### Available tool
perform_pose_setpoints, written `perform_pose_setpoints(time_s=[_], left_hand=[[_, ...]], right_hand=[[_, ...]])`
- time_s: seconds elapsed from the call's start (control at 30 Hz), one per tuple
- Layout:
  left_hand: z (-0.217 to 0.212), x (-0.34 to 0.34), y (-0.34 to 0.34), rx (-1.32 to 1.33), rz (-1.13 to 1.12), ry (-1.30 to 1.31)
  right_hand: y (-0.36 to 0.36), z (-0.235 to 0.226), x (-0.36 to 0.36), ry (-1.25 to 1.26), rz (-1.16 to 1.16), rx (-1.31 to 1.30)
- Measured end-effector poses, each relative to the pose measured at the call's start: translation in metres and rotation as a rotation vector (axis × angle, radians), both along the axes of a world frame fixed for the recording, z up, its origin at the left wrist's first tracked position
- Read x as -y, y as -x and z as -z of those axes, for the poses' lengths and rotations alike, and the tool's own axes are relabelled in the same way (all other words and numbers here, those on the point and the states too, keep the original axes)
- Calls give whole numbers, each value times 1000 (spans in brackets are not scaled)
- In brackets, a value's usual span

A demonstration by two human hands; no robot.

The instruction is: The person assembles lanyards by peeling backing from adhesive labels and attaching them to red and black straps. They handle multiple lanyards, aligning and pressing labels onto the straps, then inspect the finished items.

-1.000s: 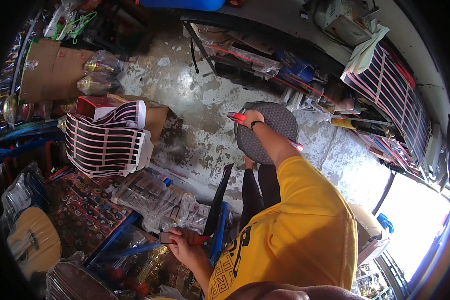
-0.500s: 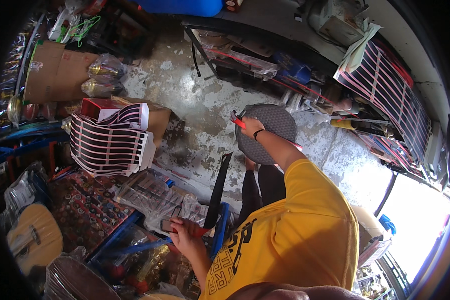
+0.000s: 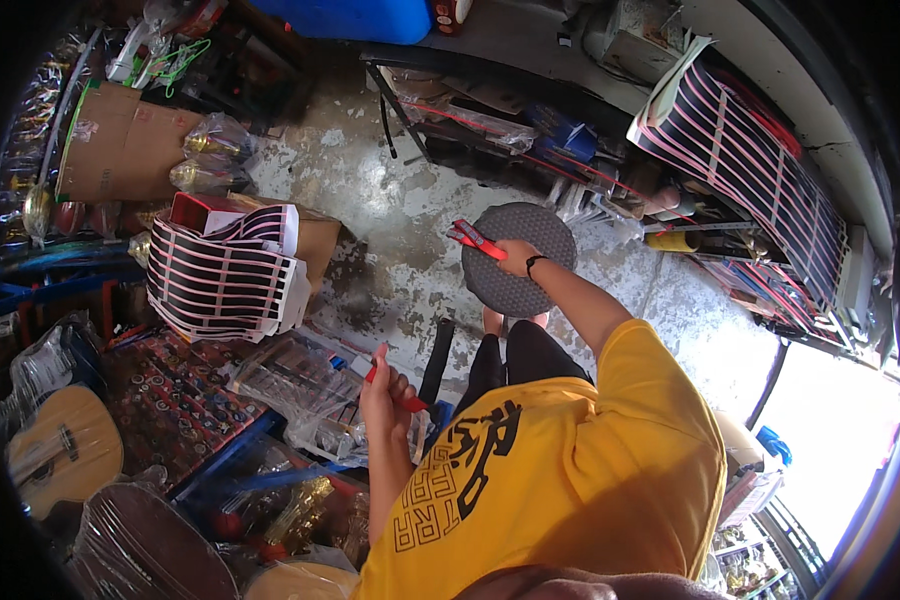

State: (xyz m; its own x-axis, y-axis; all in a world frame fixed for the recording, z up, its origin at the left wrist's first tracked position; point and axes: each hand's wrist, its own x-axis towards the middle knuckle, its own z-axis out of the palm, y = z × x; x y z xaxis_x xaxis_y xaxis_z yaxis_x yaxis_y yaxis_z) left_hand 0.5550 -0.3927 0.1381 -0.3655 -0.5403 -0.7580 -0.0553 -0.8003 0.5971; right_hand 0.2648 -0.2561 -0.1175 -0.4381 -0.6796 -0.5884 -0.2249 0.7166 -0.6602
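Note:
My left hand (image 3: pixel 385 385) is raised above the plastic-wrapped packets (image 3: pixel 300 385) and closed on a small red piece (image 3: pixel 410 404). My right hand (image 3: pixel 515 256), with a dark wristband, reaches forward and grips a flat red strip (image 3: pixel 475 240). That hand sits over the near edge of a round dark grey textured disc (image 3: pixel 530 290) on the concrete floor. My yellow shirt (image 3: pixel 580 470) fills the lower middle and hides the ground under me. My bare feet show just below the disc.
A stack of black-and-pink striped sheets (image 3: pixel 220 280) lies in a cardboard box at left. More striped sheets (image 3: pixel 750 160) lean at upper right. A guitar (image 3: pixel 60 450) lies at lower left. A black bar (image 3: pixel 435 350) stands between my hands. Shelves of clutter ring the stained floor (image 3: pixel 400 230).
My left hand has lifted up off the packets, carrying the small red piece. My right hand has stayed at the grey disc with the red strip.

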Motion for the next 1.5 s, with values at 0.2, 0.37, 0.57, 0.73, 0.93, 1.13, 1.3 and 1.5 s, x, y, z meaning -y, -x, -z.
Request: perform_pose_setpoints(time_s=[0.2, 0.37, 0.57, 0.73, 0.93, 1.13, 1.3, 1.5], left_hand=[[9, 5, 3, 34, 134, 107], [9, 9, 11, -24, 258, 52], [6, -9, 19, -47, 428, -52], [1, -29, 28, -84, 578, -107], [-5, -69, 35, -114, 697, -202], [-21, -136, 37, -238, 833, -377], [-47, -211, 49, -356, 981, -458], [-74, -271, 44, -399, 1002, -140]], right_hand=[[-17, -51, -59, 71, -24, -204], [-28, -78, -107, 143, 65, -245], [-37, -129, -164, 113, 137, -293], [-36, -195, -207, 115, 186, -310], [-56, -269, -245, 154, 371, -196], [-118, -307, -276, 499, 622, -2], [-194, -314, -291, 620, 729, 106], [-261, -311, -317, 605, 731, 13]])
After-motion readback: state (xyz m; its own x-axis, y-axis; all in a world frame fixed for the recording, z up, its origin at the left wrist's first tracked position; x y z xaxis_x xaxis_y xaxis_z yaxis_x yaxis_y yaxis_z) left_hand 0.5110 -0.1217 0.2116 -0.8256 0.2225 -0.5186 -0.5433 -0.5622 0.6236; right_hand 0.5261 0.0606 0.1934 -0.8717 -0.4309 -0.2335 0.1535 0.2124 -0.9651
